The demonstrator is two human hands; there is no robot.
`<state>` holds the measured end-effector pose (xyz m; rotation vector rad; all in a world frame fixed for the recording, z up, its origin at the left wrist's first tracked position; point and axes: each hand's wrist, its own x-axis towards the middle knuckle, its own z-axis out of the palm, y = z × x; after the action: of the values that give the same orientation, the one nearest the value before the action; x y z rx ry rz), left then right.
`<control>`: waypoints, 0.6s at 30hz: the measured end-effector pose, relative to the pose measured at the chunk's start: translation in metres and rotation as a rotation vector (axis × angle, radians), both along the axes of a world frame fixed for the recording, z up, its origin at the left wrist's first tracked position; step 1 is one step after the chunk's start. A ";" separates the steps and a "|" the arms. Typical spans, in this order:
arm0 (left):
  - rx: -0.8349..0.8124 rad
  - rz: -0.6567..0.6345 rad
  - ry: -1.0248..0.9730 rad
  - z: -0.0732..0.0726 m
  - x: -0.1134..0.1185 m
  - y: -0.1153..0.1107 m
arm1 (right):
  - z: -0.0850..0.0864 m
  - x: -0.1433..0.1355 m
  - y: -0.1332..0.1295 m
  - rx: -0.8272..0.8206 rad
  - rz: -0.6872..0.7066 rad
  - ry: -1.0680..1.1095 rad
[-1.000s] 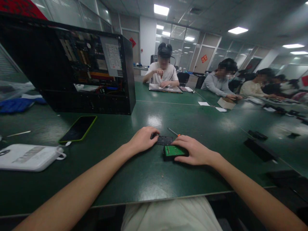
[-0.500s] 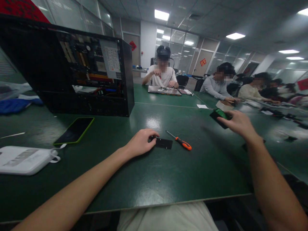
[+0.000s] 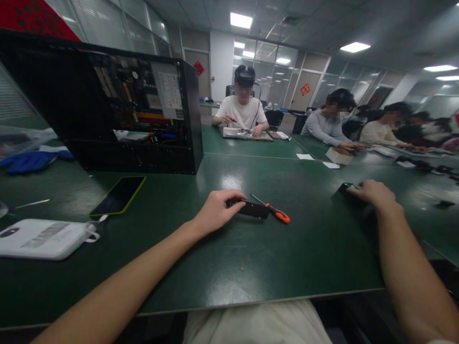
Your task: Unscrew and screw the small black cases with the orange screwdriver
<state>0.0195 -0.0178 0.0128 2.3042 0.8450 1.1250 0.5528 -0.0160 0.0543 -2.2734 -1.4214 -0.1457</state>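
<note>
Pinched between thumb and fingers of my left hand is a thin black rectangular plate, its near edge tilted up off the table. Just beyond its right end lies a screwdriver with an orange and black handle, its shaft partly behind the plate. Over to the right, my right hand is closed on the edge of a small dark flat part, low at the table surface. A green face showed on that part earlier; most of it is now hidden, and I cannot tell its exact kind.
An open black computer case stands at the back left. Before it lie a phone with a lime-green edge and a white power bank. Blue gloves lie far left. Across the green table a person works on a flat device.
My left hand has raised and tilted the black plate, shifting slightly right. My right hand has moved right and down with the dark part, bringing it low to the table.
</note>
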 end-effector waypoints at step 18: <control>-0.123 -0.053 -0.183 -0.001 0.010 -0.011 | -0.023 -0.283 -0.043 -0.434 1.060 1.136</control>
<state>0.0295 -0.0286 0.0118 2.0760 0.7570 1.2044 0.2701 -0.0593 0.0317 -1.0626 -1.7214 1.5798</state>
